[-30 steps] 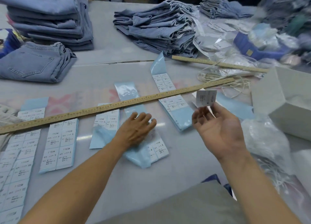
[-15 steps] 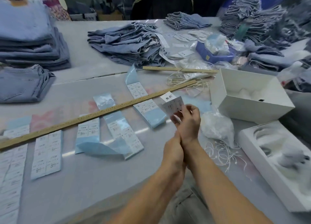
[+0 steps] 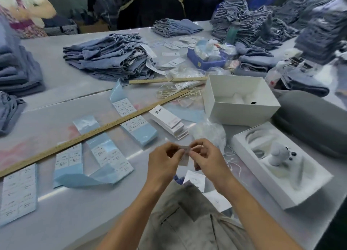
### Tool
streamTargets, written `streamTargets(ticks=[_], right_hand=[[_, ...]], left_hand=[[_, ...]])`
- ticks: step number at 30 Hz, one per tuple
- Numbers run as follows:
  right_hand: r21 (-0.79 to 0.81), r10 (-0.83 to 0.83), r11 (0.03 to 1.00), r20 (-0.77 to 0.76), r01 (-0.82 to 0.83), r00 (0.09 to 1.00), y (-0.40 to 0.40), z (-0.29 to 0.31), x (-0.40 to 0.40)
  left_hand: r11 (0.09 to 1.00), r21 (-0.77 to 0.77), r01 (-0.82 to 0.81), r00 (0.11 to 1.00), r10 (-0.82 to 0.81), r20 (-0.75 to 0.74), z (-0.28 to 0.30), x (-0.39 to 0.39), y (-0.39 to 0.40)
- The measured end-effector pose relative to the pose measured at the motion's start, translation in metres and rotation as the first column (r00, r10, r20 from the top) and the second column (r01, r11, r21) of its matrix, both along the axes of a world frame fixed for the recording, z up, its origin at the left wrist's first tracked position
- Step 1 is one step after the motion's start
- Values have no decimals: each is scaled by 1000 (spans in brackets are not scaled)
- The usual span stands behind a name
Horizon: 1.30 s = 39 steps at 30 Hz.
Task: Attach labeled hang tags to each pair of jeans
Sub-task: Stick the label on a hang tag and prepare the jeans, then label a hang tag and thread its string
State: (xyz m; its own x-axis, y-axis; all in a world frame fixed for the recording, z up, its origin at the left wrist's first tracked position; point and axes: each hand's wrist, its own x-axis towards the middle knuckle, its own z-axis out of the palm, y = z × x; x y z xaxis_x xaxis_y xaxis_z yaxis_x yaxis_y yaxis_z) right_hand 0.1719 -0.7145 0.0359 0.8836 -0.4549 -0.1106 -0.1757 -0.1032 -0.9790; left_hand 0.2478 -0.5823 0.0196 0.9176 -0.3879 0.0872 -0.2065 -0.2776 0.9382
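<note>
Two hands meet over the near edge of the table (image 3: 78, 212), both pinching one small hang tag (image 3: 185, 155) between them. Left hand (image 3: 162, 164): thumb and forefinger closed on the tag's left edge, remaining fingers curled under. Right hand (image 3: 208, 158): fingertips closed on the tag's upper right corner. Tag is held clear of the table surface, roughly upright and facing the person; probable reason: to square it up for a sticker or a string, though which of the two cannot be told from this view

Stack of blank tags (image 3: 169, 121) lies fanned just beyond the hands, within easy reach, likely the supply the held tag belongs to. Label sheets (image 3: 68, 160) on pale blue backing are laid in a row, pinned under a long wooden ruler (image 3: 90, 132), apparently so they stay flat and in size order. Loose cords (image 3: 178, 92) sit tangled by the ruler's far end, beside an open white box (image 3: 240, 107)

Jeans: a folded pile (image 3: 110, 59) sits well apart from the hands, mid-table; further stacks lie at the left edge and far right. No pair is under the hands, so attachment has not begun for this tag; judged stage is tag preparation

Risk noted: small tag, fingertip grip only, easily skewed
</note>
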Motion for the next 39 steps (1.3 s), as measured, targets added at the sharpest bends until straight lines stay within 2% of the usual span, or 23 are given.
streamTargets(ticks=[3, 5, 8, 12, 13, 15, 16, 17, 18, 19, 20, 23, 25, 28, 34, 39], right_hand=[[8, -121, 992, -64, 122, 991, -5, -2, -10], [17, -191, 981, -63, 192, 980, -7, -6, -14], [13, -181, 983, -31, 181, 983, -6, -13, -15], [-65, -200, 978, 15, 200, 980, -4, -18, -16], [-74, -224, 971, 29, 226, 974, -3, -18, -16], [-26, -299, 954, 45, 300, 953, -1, -20, -18], [13, -327, 945, 45, 327, 944, -1, -22, -20], [52, -341, 939, 41, 339, 939, 0, -25, -23], [83, -346, 936, 31, 342, 938, 1, -28, -25], [100, -347, 934, 15, 344, 938, 2, -32, -28], [103, -350, 932, 0, 348, 937, 3, -38, -29], [81, -394, 915, -32, 395, 919, 2, -54, -30], [67, -412, 908, -43, 414, 910, -2, -62, -31], [71, -423, 902, -46, 426, 905, -4, -70, -30], [127, -399, 903, -103, 410, 911, 2, -75, -27], [122, -394, 904, -132, 409, 910, 3, -76, -26]], left_hand=[[999, -42, -16, 999, 15, -28, -4, -6, -10], [993, -113, -16, 990, 0, -140, -8, -7, -14], [984, -179, 7, 972, -49, -228, -9, -9, -17], [984, -177, 8, 969, -51, -243, -17, -2, -18], [976, -205, -68, 958, 6, -287, -20, 8, -20], [918, -250, -307, 879, 173, -444, -24, 40, -27], [918, -193, -346, 877, 244, -414, -26, 59, -32], [950, -79, -303, 925, 274, -263, -29, 77, -40], [970, 81, -231, 968, 238, -80, -35, 96, -49], [953, 248, -173, 984, 158, 80, -41, 113, -61], [915, 382, -129, 983, 66, 174, -46, 128, -73], [767, 641, -32, 957, -160, 240, -61, 165, -104], [672, 739, -43, 936, -232, 266, -69, 179, -116], [665, 742, -84, 929, -217, 300, -75, 191, -122], [744, 665, 61, 954, -239, 180, -64, 213, -109], [762, 642, 88, 960, -236, 149, -66, 222, -107]])
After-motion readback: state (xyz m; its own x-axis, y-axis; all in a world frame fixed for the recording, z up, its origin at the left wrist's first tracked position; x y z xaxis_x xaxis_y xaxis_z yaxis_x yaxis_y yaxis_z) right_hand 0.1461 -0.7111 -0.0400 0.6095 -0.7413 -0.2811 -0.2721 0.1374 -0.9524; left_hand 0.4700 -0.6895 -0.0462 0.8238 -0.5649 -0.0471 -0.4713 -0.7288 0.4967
